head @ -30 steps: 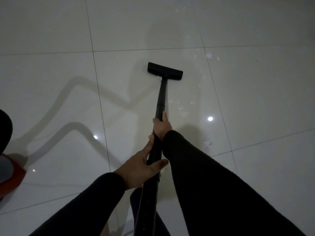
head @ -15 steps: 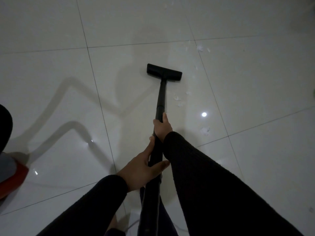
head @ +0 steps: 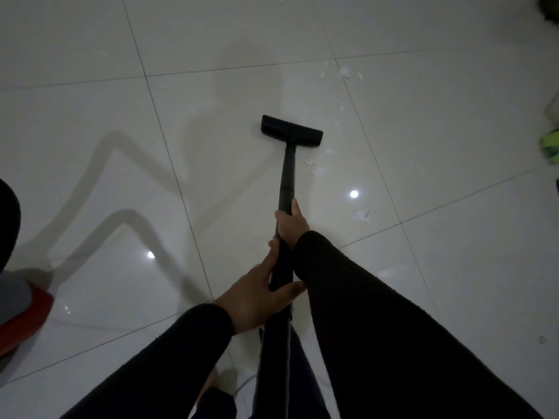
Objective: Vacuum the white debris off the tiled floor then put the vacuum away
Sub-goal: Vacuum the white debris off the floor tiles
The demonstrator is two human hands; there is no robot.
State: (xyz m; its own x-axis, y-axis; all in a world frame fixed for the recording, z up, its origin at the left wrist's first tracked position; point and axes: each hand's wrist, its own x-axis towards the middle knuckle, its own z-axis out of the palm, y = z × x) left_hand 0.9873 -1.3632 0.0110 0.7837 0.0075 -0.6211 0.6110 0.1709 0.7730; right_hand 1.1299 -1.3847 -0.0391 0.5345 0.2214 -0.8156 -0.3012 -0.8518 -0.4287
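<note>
A black vacuum wand (head: 287,176) runs from my body out to a flat black floor nozzle (head: 292,133) resting on the white tiled floor (head: 438,140). My right hand (head: 291,223) grips the wand higher up, and my left hand (head: 257,300) grips it lower down, closer to me. White debris lies just right of the wand (head: 311,161), in a clump near a grout line (head: 362,215), and farther off beyond the nozzle (head: 344,71).
The red and grey vacuum body (head: 21,313) sits at the left edge, with a dark rounded part above it. Green and pale items (head: 551,143) lie at the right edge. A thin cord (head: 242,385) curves by my feet.
The nozzle has been drawn back toward me over the tile; the debris beside the wand now lies closer to the nozzle. Both hands keep the same grip. Items at the right edge came into view.
</note>
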